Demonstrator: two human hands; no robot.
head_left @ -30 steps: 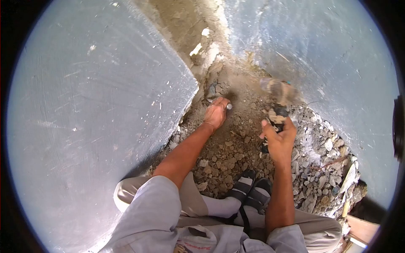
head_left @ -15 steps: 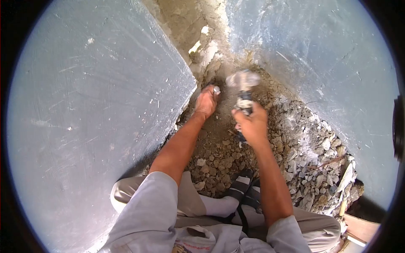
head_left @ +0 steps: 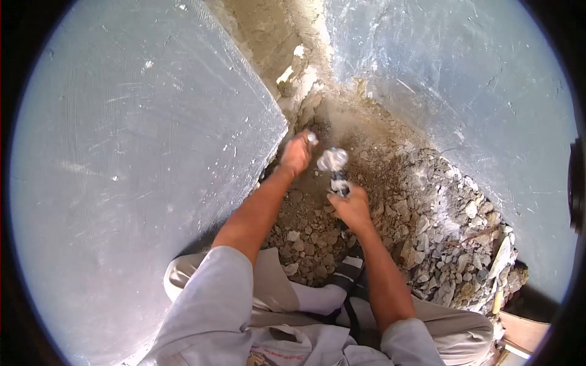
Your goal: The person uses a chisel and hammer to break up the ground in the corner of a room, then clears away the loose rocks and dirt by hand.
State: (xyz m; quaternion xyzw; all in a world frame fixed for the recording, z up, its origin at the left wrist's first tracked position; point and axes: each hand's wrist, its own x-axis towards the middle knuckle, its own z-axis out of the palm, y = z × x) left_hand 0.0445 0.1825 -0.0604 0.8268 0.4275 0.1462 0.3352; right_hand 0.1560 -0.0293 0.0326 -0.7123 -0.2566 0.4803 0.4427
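Observation:
My left hand is closed around a chisel, whose round metal end shows above the fist. The rest of the chisel is hidden by the hand and the dusty hollow below. My right hand grips the dark, pale-smeared handle of a hammer. The hammer's head is whitish and slightly blurred, just right of the chisel and a little nearer to me, apart from it. Under both hands lies broken earth and rubble.
Grey painted wall surfaces rise on the left and right, the left one ending in a sharp edge close to my left hand. Heaped stones lie at the right. My sandalled foot rests among the rubble, near a brown board.
The hammer and my right hand have moved down toward me and slightly left. My left hand with the chisel has shifted slightly downward.

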